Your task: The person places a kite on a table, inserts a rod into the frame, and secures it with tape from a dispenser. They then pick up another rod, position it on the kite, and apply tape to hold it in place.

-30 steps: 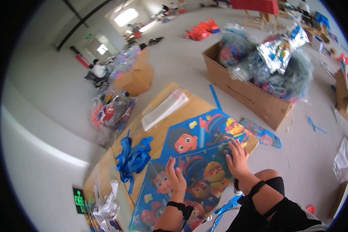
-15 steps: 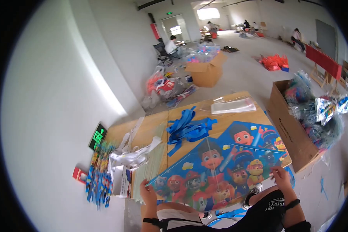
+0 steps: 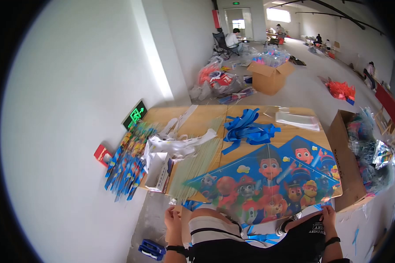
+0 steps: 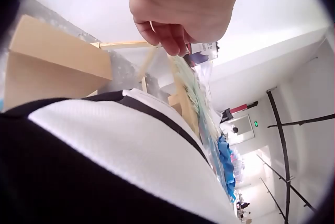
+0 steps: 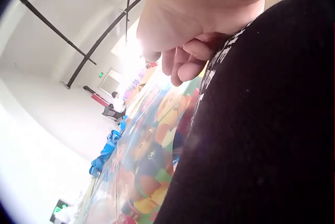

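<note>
Two blue kites (image 3: 250, 188) printed with cartoon characters lie overlapping on the wooden table, the front one reaching over its near edge. My left hand (image 3: 173, 222) hangs in front of the table, left of the kite's near edge, its fingers loosely bent and nothing in them. In the left wrist view the same hand (image 4: 183, 14) shows bent fingers beside the pale thin rods (image 4: 191, 90). My right hand (image 3: 328, 218) is by my dark-clothed thigh, near the table's right front corner. Seen from the right wrist, this hand (image 5: 193, 35) has loosely curled fingers holding nothing.
Blue ribbons (image 3: 249, 127) and clear plastic sleeves (image 3: 297, 120) lie toward the back of the table (image 3: 210, 115). White strips (image 3: 180, 145), a small open box (image 3: 159, 173) and a bundle of thin rods (image 3: 193, 164) are at its left. A large carton (image 3: 344, 166) stands at the right.
Both hands were over the kites and have drawn back toward my body, the left one moving left and the right one right. The head view has turned left.
</note>
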### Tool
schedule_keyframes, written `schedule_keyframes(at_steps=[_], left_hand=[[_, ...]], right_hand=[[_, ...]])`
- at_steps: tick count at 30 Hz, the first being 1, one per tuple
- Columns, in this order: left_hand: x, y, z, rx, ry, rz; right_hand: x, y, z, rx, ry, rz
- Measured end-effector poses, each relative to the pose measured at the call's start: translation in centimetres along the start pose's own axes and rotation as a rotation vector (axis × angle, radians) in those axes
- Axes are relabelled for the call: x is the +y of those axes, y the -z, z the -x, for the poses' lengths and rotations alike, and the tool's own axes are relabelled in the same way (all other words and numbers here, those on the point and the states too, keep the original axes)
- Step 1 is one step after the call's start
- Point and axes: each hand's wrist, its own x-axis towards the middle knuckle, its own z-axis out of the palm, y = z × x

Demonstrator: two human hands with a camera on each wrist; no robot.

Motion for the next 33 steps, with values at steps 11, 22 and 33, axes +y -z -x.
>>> schedule_keyframes(at_steps=[11,22,33], left_hand=[[-2.6,-0.6,-2.3,-0.277,0.429,0.275],[-0.1,-0.5,-2.0,-0.142,0.482,0.329],[-0.3,-3.1,-3.5,-0.175,0.369,0.177]], right_hand=[[-0.4,-0.4,1.0,0.064,0.021,0.028],[0.3,-0.4,1.5,0.09,0.046,0.069],[-0.4,-0.5,2.0,0.119,0.046,0.054]])
